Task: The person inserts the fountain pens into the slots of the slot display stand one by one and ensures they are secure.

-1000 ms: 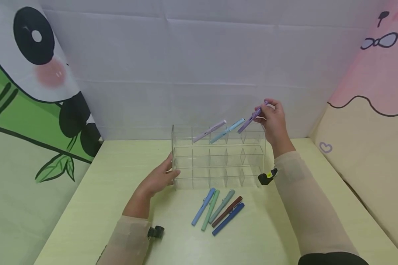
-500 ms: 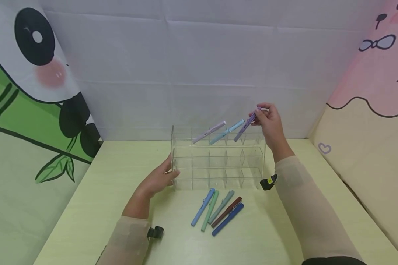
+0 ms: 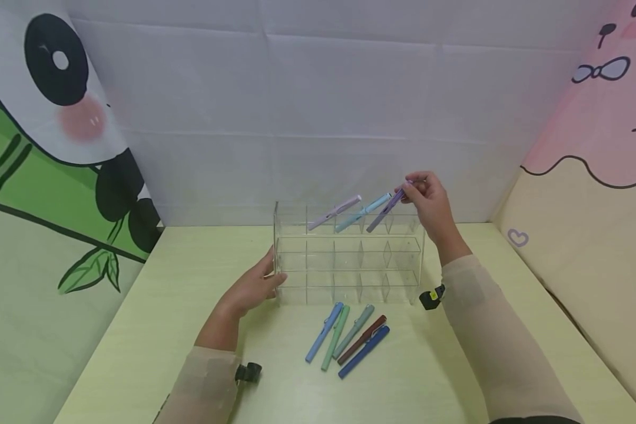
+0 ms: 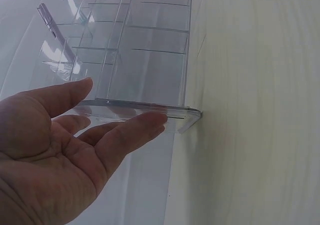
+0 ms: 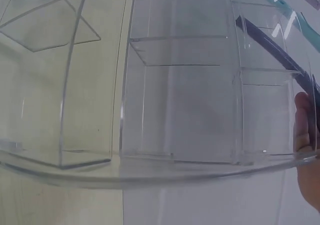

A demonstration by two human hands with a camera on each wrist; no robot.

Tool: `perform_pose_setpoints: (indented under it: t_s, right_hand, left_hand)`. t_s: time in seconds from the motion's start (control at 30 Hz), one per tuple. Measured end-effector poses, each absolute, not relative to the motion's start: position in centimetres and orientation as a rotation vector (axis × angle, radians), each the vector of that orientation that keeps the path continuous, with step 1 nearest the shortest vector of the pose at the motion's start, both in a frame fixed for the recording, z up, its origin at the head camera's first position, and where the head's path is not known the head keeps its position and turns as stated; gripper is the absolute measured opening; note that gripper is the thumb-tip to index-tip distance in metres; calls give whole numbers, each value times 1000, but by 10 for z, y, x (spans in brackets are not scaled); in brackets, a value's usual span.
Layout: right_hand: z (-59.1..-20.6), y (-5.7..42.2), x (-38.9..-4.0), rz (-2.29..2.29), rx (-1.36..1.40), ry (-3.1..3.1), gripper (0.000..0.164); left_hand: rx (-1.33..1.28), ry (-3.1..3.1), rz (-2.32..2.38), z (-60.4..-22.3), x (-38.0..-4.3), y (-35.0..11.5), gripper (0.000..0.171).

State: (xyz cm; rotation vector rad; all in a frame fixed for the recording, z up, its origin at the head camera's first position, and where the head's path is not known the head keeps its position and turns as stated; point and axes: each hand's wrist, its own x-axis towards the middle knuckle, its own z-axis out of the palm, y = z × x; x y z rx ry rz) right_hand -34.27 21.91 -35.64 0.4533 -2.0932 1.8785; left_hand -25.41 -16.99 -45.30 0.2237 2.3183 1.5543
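Note:
A clear acrylic pen rack (image 3: 348, 261) with tiers of small compartments stands on the table. My left hand (image 3: 251, 288) holds its left side; the left wrist view shows the fingers (image 4: 132, 132) against the side panel. Behind the top right part of the rack, my right hand (image 3: 430, 203) pinches a purple pen (image 3: 384, 212) by its upper end. The pen slants, its lower end in a top-tier compartment. To its left, a light blue pen (image 3: 363, 212) and a pale lilac pen (image 3: 334, 212) lean in the top tier. In the right wrist view, clear panels cover part of the right hand (image 5: 307, 140).
Several pens lie on the table in front of the rack: light blue (image 3: 324, 332), green (image 3: 335, 338), grey-green (image 3: 353, 331), brown (image 3: 362, 340) and dark blue (image 3: 364, 352). A white cloth wall (image 3: 350, 106) rises behind; printed cloths flank the table (image 3: 191, 259).
My right hand has moved down and left, lowering the purple pen into the top tier beside the light blue pen. The left hand has stayed at the rack's left side.

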Motion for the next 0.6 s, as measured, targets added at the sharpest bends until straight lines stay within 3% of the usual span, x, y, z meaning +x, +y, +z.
perform_pose_setpoints:
  t_s: [0.6]
  right_hand:
    - [-364, 224, -310, 1450, 447, -2285, 27]
  left_hand:
    - [240, 2300, 1559, -455, -255, -171, 82]
